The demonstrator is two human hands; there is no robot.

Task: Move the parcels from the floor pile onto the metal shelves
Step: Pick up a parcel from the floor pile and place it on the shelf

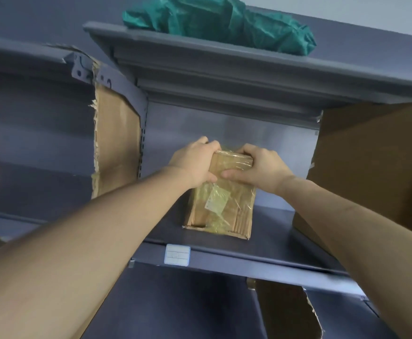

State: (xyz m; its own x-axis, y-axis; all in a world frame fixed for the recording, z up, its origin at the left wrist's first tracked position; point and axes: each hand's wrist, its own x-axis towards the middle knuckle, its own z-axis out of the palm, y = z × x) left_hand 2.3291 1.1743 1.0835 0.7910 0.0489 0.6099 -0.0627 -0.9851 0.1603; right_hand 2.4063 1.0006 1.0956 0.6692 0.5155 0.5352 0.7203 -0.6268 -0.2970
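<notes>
— Parcel (222,204) first: where is it?
— Upright on the metal shelf (273,243), right of the torn cardboard divider (116,140). Left hand (192,162) and right hand (256,167) both grip its top.
— Labels?
— 1 shelf-edge tag (177,254), unreadable; large carton (371,167) rightmost.

Both bare forearms reached up and away from the near lower corners, converging toward the middle of the view. The left hand (195,162) sat at the far end of its arm with the wrist nearly straight, fingers curled over the far top edge of the parcel (222,204) and the thumb pressed on its near face. The right hand (256,167) mirrored it from the right, fingers hooked over the top, thumb lying flat and pointing left. The two thumbs appeared to touch, though the blur made that uncertain.
</notes>
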